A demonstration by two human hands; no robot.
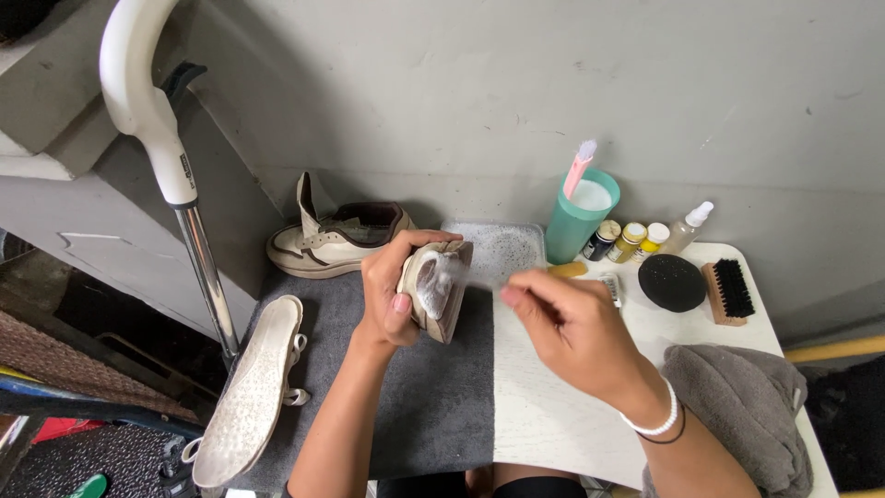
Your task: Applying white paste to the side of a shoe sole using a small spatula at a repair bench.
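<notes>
A bare grey wall backs a small white bench (553, 415), the left part of it covered by a dark grey mat (433, 397). The left hand (392, 286) is closed around a pale shoe (441, 288), holding it tilted above the mat with the sole facing right; a patch of white foam shows on the shoe's side. The right hand (562, 323) hovers just right of the shoe, fingers pinched together as if around something small, but motion blur hides what it holds, if anything. A white band and a thin black one circle the right wrist.

The matching shoe (336, 240) stands on the mat's far edge against the wall, its tongue pulled up. An insole (249, 397) lies at the mat's left edge, laces beside it. A white-handled metal pole (175, 175) leans to the left.

Behind the shoe sits a grey speckled tray (502, 244). Next to it a teal cup (579, 217) holds liquid and a pink toothbrush (579, 166). To its right stand three small jars (631, 240) and a clear spray bottle (687, 226). A black round sponge (672, 282) and a wooden brush (728, 290) with black bristles rest near the right edge. A grey towel (747, 406) is bunched at the near right corner.
</notes>
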